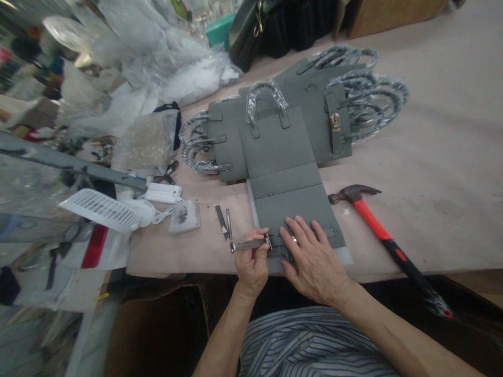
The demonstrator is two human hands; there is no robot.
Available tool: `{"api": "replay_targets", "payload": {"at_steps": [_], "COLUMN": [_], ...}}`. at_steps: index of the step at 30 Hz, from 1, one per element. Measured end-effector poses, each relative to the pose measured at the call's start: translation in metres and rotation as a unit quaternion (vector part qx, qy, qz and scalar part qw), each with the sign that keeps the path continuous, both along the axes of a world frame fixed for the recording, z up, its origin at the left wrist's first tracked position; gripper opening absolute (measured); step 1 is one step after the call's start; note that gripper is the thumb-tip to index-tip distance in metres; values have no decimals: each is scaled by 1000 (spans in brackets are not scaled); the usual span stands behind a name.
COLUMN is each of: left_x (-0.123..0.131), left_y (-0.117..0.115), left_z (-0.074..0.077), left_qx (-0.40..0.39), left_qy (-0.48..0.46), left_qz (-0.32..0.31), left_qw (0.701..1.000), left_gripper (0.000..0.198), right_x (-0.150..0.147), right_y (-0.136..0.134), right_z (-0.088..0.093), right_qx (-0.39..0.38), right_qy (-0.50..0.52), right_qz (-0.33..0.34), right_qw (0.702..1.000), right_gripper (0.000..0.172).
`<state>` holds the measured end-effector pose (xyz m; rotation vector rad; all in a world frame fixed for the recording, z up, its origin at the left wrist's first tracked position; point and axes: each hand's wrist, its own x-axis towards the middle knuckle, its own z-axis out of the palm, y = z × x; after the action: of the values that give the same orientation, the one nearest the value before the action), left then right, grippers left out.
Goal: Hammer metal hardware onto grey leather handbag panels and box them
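My left hand [251, 269] is closed around a narrow grey-brown strip [249, 244] with shiny metal fittings at its ends; its exact kind is unclear. The strip's right end meets the left edge of a grey bag panel [291, 201], laid out flat at the table's front edge. Spread across the near part of this panel is my right hand [314, 264], palm down, a ring on one finger. A handle [267, 97] wrapped in clear plastic stands at the panel's far end. Part of the panel's near end is hidden under my right hand.
A claw hammer [371, 214] lies on the right, its grip past the table edge. Grey bag pieces [230, 139] with wrapped handles are stacked behind. Two slim tools [222, 222], a whitish block [184, 217] and a white fan-like device [104, 209] are left. Black bags [245, 36] stand behind.
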<state>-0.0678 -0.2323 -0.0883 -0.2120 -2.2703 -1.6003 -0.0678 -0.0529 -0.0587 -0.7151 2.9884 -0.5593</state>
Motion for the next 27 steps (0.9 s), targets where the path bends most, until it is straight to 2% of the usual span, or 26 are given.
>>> {"api": "replay_targets", "payload": {"at_steps": [9, 16, 21, 27], "left_x": [-2, -5, -2, -5], "left_y": [-3, 2, 1, -15], "left_z": [9, 4, 8, 17], "left_qx": [-53, -16, 31, 122], "left_qy": [12, -6, -60, -161], "left_qz": [-16, 8, 19, 135], "left_qw": [998, 1000, 998, 970], "left_gripper": [9, 9, 14, 25], "right_x": [2, 1, 1, 9], "right_y": [0, 0, 0, 4], "right_z": [0, 0, 1, 4], "right_qx": [-3, 5, 0, -15], "right_qy": [7, 11, 15, 4], "right_qz": [-2, 5, 5, 14], "right_qw": [1000, 1000, 1000, 1000], "right_gripper": [67, 63, 61, 58]}}
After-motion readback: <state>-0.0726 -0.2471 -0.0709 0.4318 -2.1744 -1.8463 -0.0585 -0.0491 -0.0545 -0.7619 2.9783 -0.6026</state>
